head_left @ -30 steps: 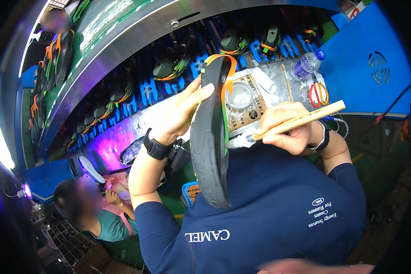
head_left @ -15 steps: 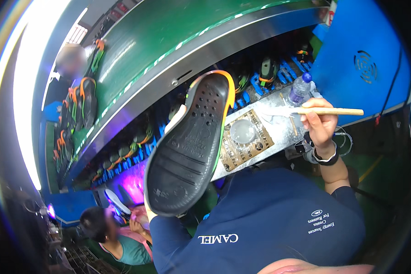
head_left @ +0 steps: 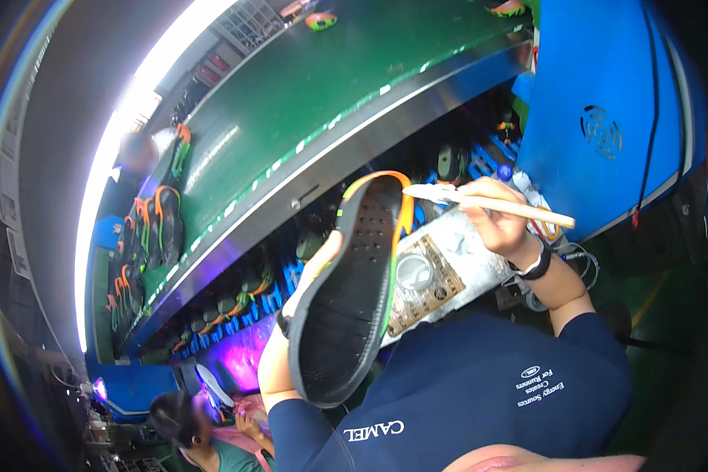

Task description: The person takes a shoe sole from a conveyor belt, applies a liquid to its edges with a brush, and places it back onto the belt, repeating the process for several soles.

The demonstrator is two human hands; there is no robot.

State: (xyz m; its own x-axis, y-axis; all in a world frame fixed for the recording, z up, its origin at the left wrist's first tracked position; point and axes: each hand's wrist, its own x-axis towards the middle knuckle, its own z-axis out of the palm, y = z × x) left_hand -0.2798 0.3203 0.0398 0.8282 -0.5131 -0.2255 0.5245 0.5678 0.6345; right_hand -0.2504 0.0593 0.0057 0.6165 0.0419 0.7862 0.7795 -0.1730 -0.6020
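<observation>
My left hand (head_left: 320, 263) is closed on a shoe sole (head_left: 344, 307) from its left side, and most of its fingers are hidden behind it. The sole is black inside, with small holes toward the far end and an orange and green rim. Pinched in my right hand (head_left: 497, 219) is a brush (head_left: 536, 212) with a pale wooden handle. Its white bristle tip meets or lies very close to the orange rim at the sole's far right. Beneath, a clear cup (head_left: 414, 272) of pale liquid rests on a brown printed sheet (head_left: 442, 293).
The cup's sheet lies on a small metal bench (head_left: 484, 270). A bottle with a blue cap (head_left: 504, 171) is partly hidden behind my right hand. Beyond runs a green conveyor (head_left: 330, 94) with soles at its left; more hang on a blue rack below. Another person (head_left: 181, 421) works at lower left.
The brush has come left and its tip has reached the sole's orange rim. The sole has shifted slightly down and right, showing more of my left hand. The view has turned a little.
</observation>
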